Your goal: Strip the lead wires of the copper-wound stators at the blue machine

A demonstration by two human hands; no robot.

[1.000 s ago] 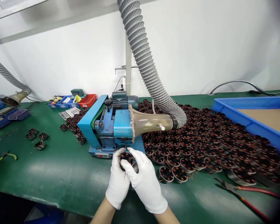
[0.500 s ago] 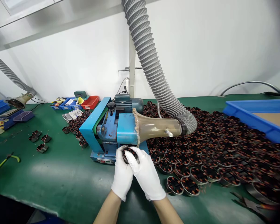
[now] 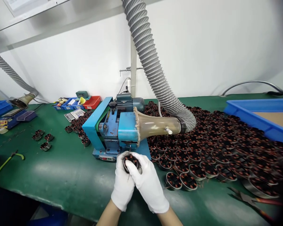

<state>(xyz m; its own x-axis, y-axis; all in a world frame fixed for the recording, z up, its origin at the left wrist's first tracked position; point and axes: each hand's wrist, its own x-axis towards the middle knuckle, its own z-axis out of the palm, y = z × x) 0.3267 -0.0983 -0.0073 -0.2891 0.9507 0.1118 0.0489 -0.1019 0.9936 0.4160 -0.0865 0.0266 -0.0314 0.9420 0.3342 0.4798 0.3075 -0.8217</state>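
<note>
Left hand (image 3: 123,185) and right hand (image 3: 148,184), both gloved, are closed together around one wound stator (image 3: 130,160), held just before the blue machine (image 3: 118,130) on the counter (image 3: 61,175).

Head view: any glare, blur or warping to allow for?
Head view: wide-angle warp bows the green-matted bench; glare patches on its left; red-handled pliers blur in the dark right corner; white-gloved left hand, right hand and copper-wound round stator are sharp.

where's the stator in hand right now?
Head view, lower centre: the stator is gripped between the left hand and right hand, just in front of the blue machine, with the pile of stators to its right.
</note>
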